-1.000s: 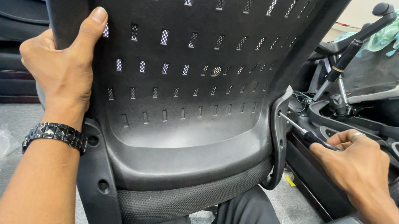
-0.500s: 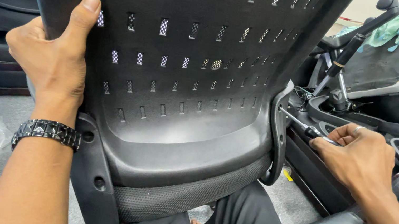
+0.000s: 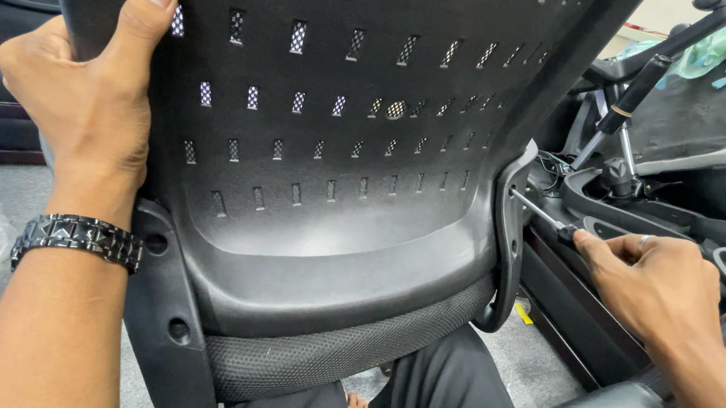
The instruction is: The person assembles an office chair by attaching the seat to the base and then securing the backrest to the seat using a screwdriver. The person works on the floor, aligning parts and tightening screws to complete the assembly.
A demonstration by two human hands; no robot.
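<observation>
Chair back: a black plastic chair back (image 3: 345,133) with rows of small slots fills most of the view, upright and tilted slightly, resting over the person's lap.
Mesh pad: a dark mesh cushion edge (image 3: 340,351) curves along the bottom of the chair back.
Side bracket: a black curved bracket (image 3: 507,237) runs down the chair back's right edge.
Chair parts: more black chair parts and a gas lift mechanism (image 3: 620,177) lie behind on the right.
Left hand: the left hand (image 3: 84,97) has its grip pressed on the chair back's left edge, thumb flat on the rear face, fingers wrapped behind.
Right hand: the right hand (image 3: 656,284) has its grip pinched around a screwdriver handle.
Wristband: a black studded wristband (image 3: 81,239) sits on the left wrist.
Screwdriver: the screwdriver (image 3: 541,213) has a thin metal shaft, its tip at the upper part of the side bracket.
</observation>
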